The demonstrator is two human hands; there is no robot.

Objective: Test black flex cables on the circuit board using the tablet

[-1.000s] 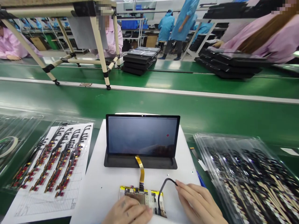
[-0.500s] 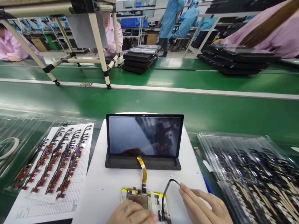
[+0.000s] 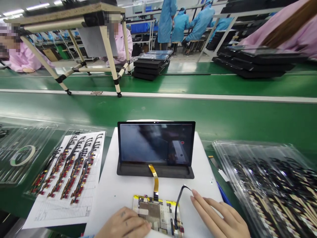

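A circuit board [image 3: 162, 211] with a yellow-edged strip along its top lies on a white work board [image 3: 109, 185]. My left hand [image 3: 126, 223] has its fingers bent over the lower left of the circuit board, gripping it. Between the fingertips of my right hand [image 3: 220, 216] is the free end of a thin black cable [image 3: 177, 205], which arches up from the board's right side. A gold ribbon cable [image 3: 155, 180] joins the board to a lit tablet screen [image 3: 156, 143], propped upright in a black holder [image 3: 155, 170].
Left lies a clear tray of small cable parts [image 3: 69, 168] over a printed sheet [image 3: 64, 215], with a tape roll [image 3: 22, 155] beyond. Right are stacked clear trays [image 3: 267, 185] of black cables. Across the green bench stand black panel stacks [image 3: 151, 66], a pipe-frame stand [image 3: 109, 56] and co-workers.
My left hand has slid left and down, baring more of the circuit board. My right hand still holds the cable end, nearly in place. The camera view has shifted slightly.
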